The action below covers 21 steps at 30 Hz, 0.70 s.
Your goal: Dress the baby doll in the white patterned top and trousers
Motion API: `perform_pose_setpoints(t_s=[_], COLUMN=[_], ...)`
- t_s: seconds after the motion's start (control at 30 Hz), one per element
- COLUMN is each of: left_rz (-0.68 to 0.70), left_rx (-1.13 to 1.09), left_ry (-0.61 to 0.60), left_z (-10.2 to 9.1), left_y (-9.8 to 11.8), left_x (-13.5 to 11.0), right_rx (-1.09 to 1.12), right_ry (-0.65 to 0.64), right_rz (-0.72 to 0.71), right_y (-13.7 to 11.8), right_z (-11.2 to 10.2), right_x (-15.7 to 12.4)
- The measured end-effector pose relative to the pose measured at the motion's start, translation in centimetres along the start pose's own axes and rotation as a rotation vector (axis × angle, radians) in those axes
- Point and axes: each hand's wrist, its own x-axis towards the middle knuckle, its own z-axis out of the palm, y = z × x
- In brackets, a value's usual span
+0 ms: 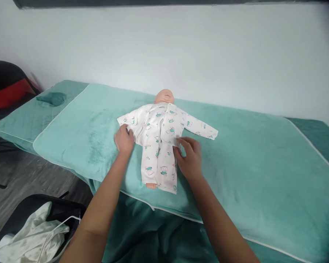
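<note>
A baby doll point(164, 96) lies on its back on the green bed, its head toward the wall. It wears a white printed baby jacket point(172, 124) with sleeves spread to both sides, over matching white pants point(150, 164). One foot shows below the left pant leg. My right hand point(190, 155) pinches the lower edge of the jacket's right front panel between thumb and fingers. My left hand point(124, 139) rests at the jacket's left side, just under the sleeve, fingers curled at the cloth; whether it grips the fabric I cannot tell.
The bed point(249, 168) has a light green cover with white piping and stands against a white wall. A face hole point(51, 98) is at its left end. At lower left, a black chair holds crumpled pale cloth point(35, 237). Another black chair point(5, 76) with something red stands farther back.
</note>
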Motion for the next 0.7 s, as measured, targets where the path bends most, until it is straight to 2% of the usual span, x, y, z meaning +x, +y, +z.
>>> perform_pose_setpoints(t_s=[0.1, 0.2, 0.33, 0.47, 0.53, 0.6, 0.7], left_rz=[0.007, 0.009, -0.002, -0.01, -0.014, -0.015, -0.022], left_rx=[0.005, 0.004, 0.008, -0.016, -0.041, -0.064, -0.083], left_ry=[0.005, 0.007, 0.002, 0.017, 0.028, 0.04, 0.053], left_z=[0.1, 0.1, 0.0, 0.1, 0.3, 0.4, 0.5], left_y=[-0.1, -0.1, 0.0, 0.0, -0.1, -0.2, -0.2], left_x=[0.0, 0.0, -0.1, -0.2, -0.2, -0.2, -0.1], right_rx=[-0.039, 0.016, 0.132, 0.204, 0.218, 0.195, 0.14], right_ry=[-0.014, -0.01, -0.011, -0.127, -0.166, -0.181, -0.236], right_rz=[-0.07, -0.078, -0.079, -0.038, 0.042, 0.12, 0.142], right_y=[-1.0, -1.7, -1.7, -1.4, -1.4, -1.3, -0.7], right_z=[0.6, 1.2, 1.0, -0.3, -0.5, 0.2, 3.3], right_x=[2.0, 3.0, 2.3, 2.2, 3.7, 6.4, 11.8])
